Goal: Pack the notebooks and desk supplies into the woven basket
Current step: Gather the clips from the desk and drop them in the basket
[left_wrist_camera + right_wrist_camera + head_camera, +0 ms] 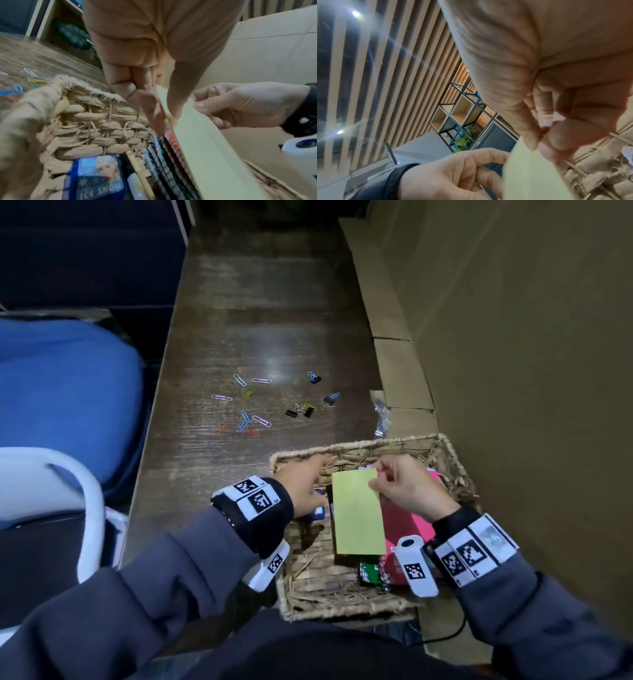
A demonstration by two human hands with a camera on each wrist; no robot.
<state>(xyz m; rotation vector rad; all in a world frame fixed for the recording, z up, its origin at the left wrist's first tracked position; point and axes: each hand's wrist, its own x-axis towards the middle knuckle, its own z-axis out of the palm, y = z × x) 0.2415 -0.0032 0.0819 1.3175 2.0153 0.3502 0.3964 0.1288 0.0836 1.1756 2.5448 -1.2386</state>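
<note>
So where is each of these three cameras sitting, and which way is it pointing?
Head: worn on the head, looking down at the basket; both sleeves and hands show.
Left wrist: on the left wrist, looking along the left hand into the basket; the right hand shows too.
Right wrist: on the right wrist, tilted up toward the ceiling, past the right hand's fingers.
All three share the yellow notebook.
</note>
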